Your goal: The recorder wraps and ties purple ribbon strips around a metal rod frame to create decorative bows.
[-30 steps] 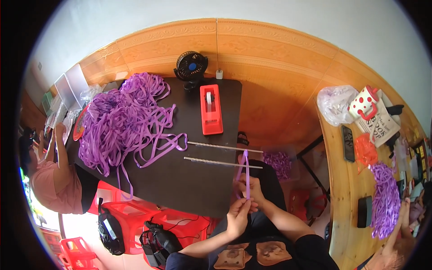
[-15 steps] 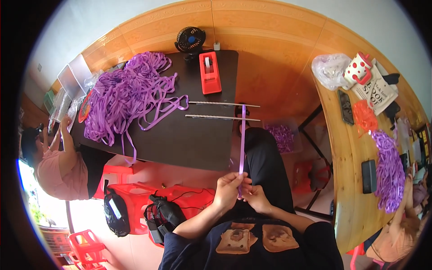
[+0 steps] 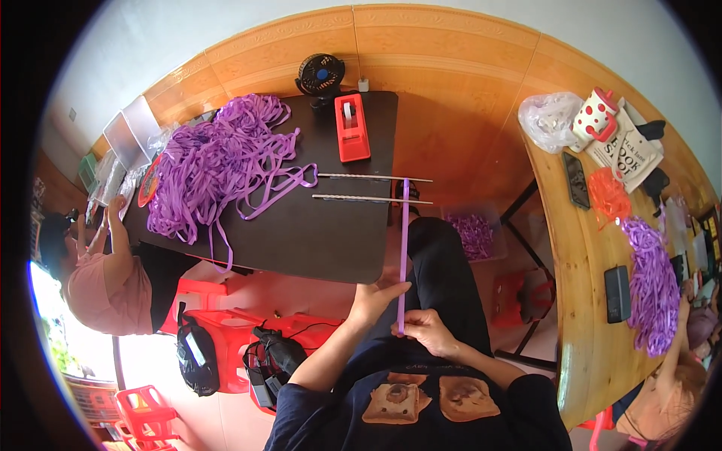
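Note:
A narrow purple ribbon [image 3: 404, 244] stretches toward me from two thin twisted metal rods [image 3: 353, 198] that jut past the dark table's right edge. Its far end lies at the farther rod. The near end is pinched between the fingers of my right hand [image 3: 430, 331], above my lap. My left hand [image 3: 374, 302] is just short of the table edge, its thumb stretched sideways to the ribbon; its other fingers are mostly hidden. A big heap of purple ribbon [image 3: 207, 169] covers the table's left part, with a loose loop reaching the rods.
On the dark table [image 3: 323, 248] stand a red tape dispenser [image 3: 352, 129] and a black fan [image 3: 321, 75]. Below the rods is a clear bin [image 3: 472, 234] of purple pieces. A wooden table [image 3: 579, 301] at right bears more ribbon. Other people sit at far left and right.
My left hand has let go its pinch near the ribbon's lower end and moved slightly away from me, thumb spread. My right hand now pinches the near end.

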The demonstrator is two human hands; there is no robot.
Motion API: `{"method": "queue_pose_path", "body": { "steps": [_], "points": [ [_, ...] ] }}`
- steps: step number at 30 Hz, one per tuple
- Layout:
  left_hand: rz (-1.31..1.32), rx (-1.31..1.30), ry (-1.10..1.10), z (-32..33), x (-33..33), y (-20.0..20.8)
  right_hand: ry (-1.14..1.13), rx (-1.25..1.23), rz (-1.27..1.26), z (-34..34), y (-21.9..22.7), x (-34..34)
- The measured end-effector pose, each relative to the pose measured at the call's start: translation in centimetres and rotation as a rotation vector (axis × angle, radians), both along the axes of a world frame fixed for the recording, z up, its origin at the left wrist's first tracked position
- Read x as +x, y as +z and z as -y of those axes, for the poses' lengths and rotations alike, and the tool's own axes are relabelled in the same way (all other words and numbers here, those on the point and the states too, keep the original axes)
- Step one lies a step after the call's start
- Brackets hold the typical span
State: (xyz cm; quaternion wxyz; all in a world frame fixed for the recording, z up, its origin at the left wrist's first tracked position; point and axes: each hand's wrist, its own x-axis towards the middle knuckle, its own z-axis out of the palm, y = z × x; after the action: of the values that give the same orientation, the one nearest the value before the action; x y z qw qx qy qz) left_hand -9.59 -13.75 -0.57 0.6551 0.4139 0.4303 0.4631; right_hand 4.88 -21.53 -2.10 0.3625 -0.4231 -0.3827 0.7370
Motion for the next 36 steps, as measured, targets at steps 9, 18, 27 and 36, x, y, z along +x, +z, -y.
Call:
{"method": "queue_pose_path", "body": {
  "steps": [9, 18, 27, 36],
  "points": [
    [0.122, -0.231, -0.068, -0.6, -0.4, -1.5, 0.02, 0.037, 0.051, -0.5, -0.6, 0.1],
    [0.141, -0.155, -0.066, -0.3, -0.2, -0.8, -0.444, 0.998, 0.866, -5.6, 3.6, 2.7],
    [0.258, -0.271, -0.072, 0.4, 0.1, 1.6, -0.322, 1.878, 1.169, -13.6, 5.9, 3.0],
    [0.422, -0.284, -0.167, 0.6, -0.5, 2.7, -0.338, 1.977, 1.174, -13.5, 7.6, 2.5]
  ]
}}
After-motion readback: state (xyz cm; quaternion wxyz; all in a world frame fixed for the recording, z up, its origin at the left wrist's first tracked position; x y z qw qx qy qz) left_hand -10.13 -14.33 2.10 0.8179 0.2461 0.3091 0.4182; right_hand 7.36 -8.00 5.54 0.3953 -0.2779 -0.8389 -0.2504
